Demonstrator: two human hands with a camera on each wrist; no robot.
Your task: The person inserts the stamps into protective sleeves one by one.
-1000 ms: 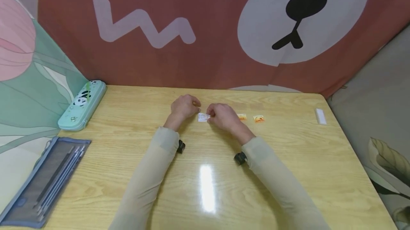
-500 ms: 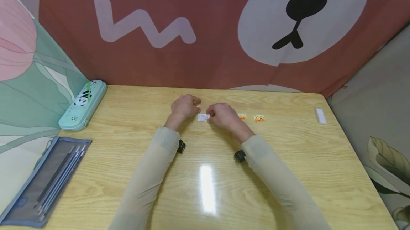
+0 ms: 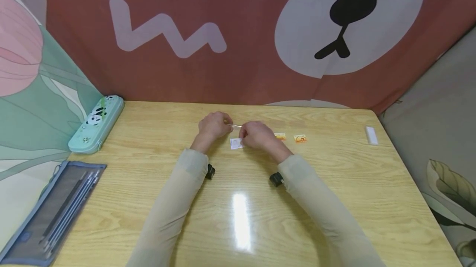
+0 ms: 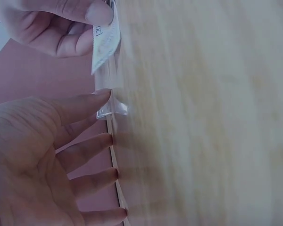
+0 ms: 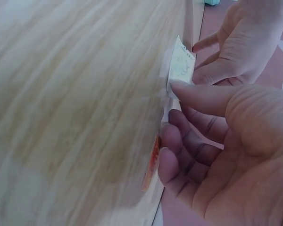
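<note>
White printed slip (image 3: 236, 144): gripped between right hand's (image 3: 258, 134) thumb and fingers, over far half of table (image 3: 178, 225), left of two orange slips (image 3: 300, 139). Clear film (image 4: 115, 109): pinched by left hand (image 3: 215, 125), remaining fingers spread apart. Change: slip shifted slightly nearer; film exposed as thin bright line between hands, where only glint by left hand was shown half second earlier. Meaning, as judged: slip and film partly parted; full separation could not be told.
</note>
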